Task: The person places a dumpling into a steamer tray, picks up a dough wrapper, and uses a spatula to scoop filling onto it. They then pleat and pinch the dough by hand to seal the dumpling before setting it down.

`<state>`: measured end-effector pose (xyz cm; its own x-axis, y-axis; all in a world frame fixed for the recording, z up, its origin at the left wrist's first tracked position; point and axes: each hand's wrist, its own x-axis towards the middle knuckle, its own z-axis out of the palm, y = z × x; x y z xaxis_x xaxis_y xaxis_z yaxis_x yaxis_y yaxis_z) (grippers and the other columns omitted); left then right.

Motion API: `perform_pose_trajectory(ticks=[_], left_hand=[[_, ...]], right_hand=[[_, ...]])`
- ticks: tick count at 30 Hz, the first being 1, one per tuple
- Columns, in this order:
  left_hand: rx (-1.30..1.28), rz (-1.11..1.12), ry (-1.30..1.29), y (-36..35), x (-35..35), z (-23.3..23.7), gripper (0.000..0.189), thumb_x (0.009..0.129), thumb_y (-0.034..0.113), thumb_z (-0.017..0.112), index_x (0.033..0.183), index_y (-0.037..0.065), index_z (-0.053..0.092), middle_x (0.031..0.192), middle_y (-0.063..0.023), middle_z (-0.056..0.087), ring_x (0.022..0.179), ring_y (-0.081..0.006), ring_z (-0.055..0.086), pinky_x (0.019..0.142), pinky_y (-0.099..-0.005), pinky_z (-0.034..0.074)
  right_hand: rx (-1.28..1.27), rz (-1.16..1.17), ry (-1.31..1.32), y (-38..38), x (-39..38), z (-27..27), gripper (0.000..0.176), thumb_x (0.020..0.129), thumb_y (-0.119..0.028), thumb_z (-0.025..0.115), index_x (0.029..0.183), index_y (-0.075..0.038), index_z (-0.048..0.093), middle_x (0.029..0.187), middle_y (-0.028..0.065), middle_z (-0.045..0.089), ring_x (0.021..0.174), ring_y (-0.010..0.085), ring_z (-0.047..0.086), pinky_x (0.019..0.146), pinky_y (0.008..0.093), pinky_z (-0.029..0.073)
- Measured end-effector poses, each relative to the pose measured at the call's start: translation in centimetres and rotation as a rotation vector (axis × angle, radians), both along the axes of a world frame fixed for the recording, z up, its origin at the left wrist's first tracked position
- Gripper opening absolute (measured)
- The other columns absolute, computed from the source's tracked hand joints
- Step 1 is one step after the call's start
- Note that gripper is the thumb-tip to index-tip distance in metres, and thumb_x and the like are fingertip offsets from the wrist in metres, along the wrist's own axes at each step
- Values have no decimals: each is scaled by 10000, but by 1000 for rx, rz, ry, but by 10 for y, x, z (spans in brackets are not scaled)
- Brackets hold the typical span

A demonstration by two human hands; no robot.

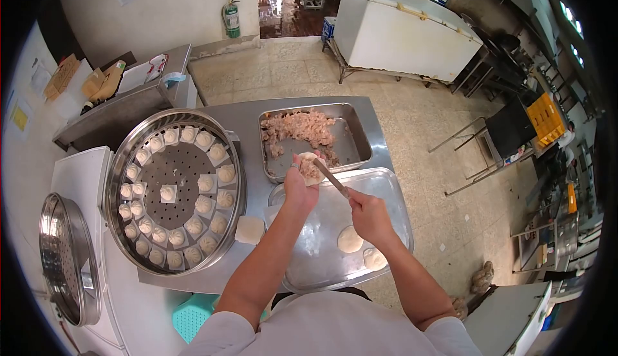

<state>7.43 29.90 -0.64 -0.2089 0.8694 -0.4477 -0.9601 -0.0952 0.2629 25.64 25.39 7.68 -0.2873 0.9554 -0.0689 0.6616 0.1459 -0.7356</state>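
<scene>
My left hand (301,185) cups a round dough wrapper (311,168) with pinkish meat filling on it. The handle of a flat metal spatula (331,177) is gripped in my right hand (371,216), and the blade's tip touches the filling in the wrapper. Just beyond my hands sits a deep steel pan (362,143) holding ground meat filling (302,129), mostly at its back and left. Below my right hand, two flat dough rounds (350,239) lie on a shallow metal tray (400,227). A large round steamer (239,211) on the left holds several pleated buns (168,193) on paper squares.
A stack of paper squares (250,230) lies between steamer and tray. Another steamer tray (58,259) stands at far left, above a turquoise basket (193,317). A white chest freezer (405,31) stands beyond the table; a black chair (512,127) is at the right.
</scene>
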Motion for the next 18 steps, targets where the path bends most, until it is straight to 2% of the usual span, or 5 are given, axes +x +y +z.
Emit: perform_pose_trajectory(ticks=[2, 5, 8, 11, 18], left_hand=[[7, 14, -3, 2, -1, -5, 416, 1117, 399, 357, 1275, 44, 507, 1246, -151, 672, 1174, -290, 647, 1047, -398, 529], [16, 24, -7, 3, -3, -11, 425, 1123, 393, 340, 1261, 38, 527, 1211, -145, 683, 1171, -286, 650, 1038, -398, 534], [39, 14, -13, 5, -1, -10, 431, 1123, 397, 327, 1265, 37, 517, 1213, -147, 677, 1179, -301, 646, 1038, -405, 535], [68, 0, -22, 8, 1, -9, 439, 1123, 400, 309, 1269, 32, 500, 1222, -153, 667, 1187, -329, 640, 1041, -420, 535], [87, 5, -12, 11, 1, -13, 438, 1125, 395, 300, 1269, 35, 504, 1233, -160, 654, 1202, -334, 626, 1024, -460, 535]], right_hand=[[17, 2, 22, -3, 2, 1, 336, 951, -52, 573, 1256, -79, 709, 914, 278, 695, 855, 447, 689, 751, 474, 546], [155, -21, -21, 3, 5, -8, 333, 959, -52, 583, 1274, -49, 692, 883, 272, 698, 762, 369, 701, 705, 411, 538], [151, -5, -138, 4, -1, -2, 327, 954, -43, 590, 1261, -63, 703, 890, 284, 691, 792, 405, 694, 725, 441, 542], [159, 28, -106, 1, 1, -13, 331, 948, -64, 594, 1251, -110, 719, 845, 262, 670, 802, 450, 672, 727, 512, 538], [226, -23, -137, 6, 2, -11, 327, 947, -87, 614, 1254, -134, 718, 831, 247, 655, 774, 443, 665, 709, 524, 535]])
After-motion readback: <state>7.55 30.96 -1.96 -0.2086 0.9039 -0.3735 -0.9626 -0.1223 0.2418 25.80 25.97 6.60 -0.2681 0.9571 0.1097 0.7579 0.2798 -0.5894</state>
